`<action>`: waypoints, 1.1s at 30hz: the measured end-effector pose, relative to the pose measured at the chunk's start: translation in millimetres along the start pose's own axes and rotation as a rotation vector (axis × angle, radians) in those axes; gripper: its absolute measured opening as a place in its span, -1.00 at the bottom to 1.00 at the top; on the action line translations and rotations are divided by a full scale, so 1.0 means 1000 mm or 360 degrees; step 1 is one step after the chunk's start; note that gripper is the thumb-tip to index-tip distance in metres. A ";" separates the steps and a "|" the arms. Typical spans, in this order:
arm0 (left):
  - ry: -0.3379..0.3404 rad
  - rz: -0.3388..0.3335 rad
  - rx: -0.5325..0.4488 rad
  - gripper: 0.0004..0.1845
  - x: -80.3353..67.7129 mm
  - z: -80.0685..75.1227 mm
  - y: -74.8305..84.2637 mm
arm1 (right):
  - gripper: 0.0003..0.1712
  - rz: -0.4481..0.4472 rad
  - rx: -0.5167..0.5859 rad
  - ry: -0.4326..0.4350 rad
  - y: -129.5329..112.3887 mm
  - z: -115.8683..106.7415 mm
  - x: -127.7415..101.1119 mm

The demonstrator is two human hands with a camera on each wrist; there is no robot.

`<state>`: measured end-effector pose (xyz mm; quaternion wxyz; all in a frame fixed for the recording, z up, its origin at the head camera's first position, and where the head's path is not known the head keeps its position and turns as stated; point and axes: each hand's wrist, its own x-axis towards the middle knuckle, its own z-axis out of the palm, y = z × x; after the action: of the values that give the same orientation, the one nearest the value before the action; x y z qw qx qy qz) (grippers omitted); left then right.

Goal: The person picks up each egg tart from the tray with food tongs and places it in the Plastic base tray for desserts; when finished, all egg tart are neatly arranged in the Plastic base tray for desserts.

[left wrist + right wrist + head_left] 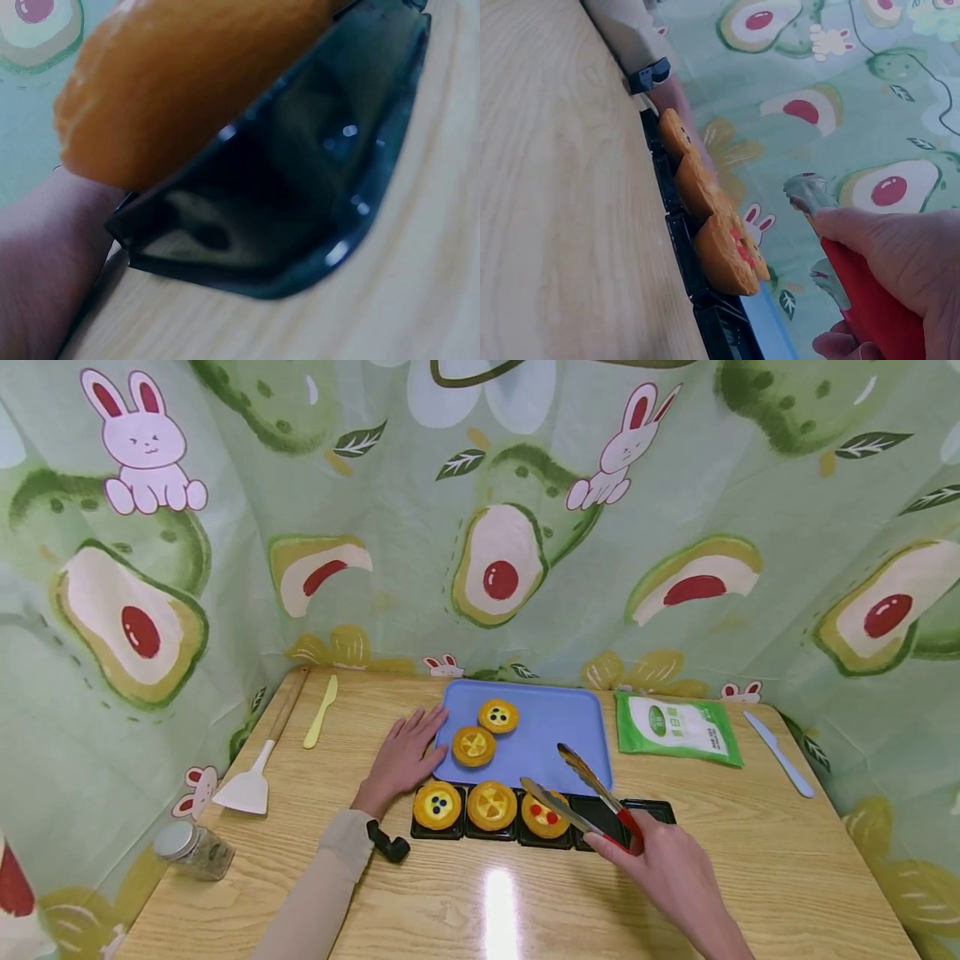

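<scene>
My right hand (pixel 667 864) grips red-handled metal tongs (pixel 592 777), whose arms stand apart. One tong arm overlaps a red-topped tart (pixel 546 815) in the head view; the other reaches over the blue tray (pixel 562 710). My left hand (pixel 406 752) lies with straight fingers at the tray's left edge. On that tray sit a blueberry-topped tart (pixel 498 716) and a tart with yellow wedges (pixel 473 746). In front runs a row of black square holders (pixel 597 814); its left three carry a blueberry tart (pixel 437 805), a wedge-topped tart (pixel 491 805) and the red-topped one.
A green-and-white packet (pixel 678 727) and a blue knife (pixel 778 753) lie to the right. On the left are a yellow knife (pixel 321 712), a white spatula (pixel 255 775) with a wooden handle and a lidded jar (pixel 195 852). A patterned curtain (pixel 420 568) hangs behind the table.
</scene>
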<state>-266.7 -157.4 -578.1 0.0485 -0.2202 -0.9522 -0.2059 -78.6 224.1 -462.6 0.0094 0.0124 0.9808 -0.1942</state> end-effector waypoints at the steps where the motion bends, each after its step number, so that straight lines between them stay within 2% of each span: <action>1: 0.0005 0.0003 -0.0001 -0.26 0.000 0.000 0.000 | -0.26 -0.0018 0.0006 0.0001 -0.001 0.000 0.002; 6: 0.0022 0.0017 -0.0018 -0.27 -0.001 0.000 -0.001 | -0.24 -0.0091 0.0033 0.0012 -0.006 0.005 0.013; 14: -0.0018 0.0004 0.0018 -0.26 0.001 0.003 -0.003 | -0.30 -0.0178 0.0021 0.0069 -0.016 0.018 0.030; 25: 0.0010 0.0023 -0.0007 -0.27 0.000 -0.001 -0.002 | -0.30 -0.0363 -0.0017 0.0075 -0.033 0.031 0.059; 33: 0.0000 0.0026 0.0012 -0.26 0.000 0.000 -0.005 | -0.29 -0.0399 -0.0038 0.0068 -0.046 0.034 0.079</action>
<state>-269.1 -161.3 -579.7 0.0508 -0.2278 -0.9512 -0.2020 -158.7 170.5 -478.9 -0.0356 -0.1063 0.9769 -0.1817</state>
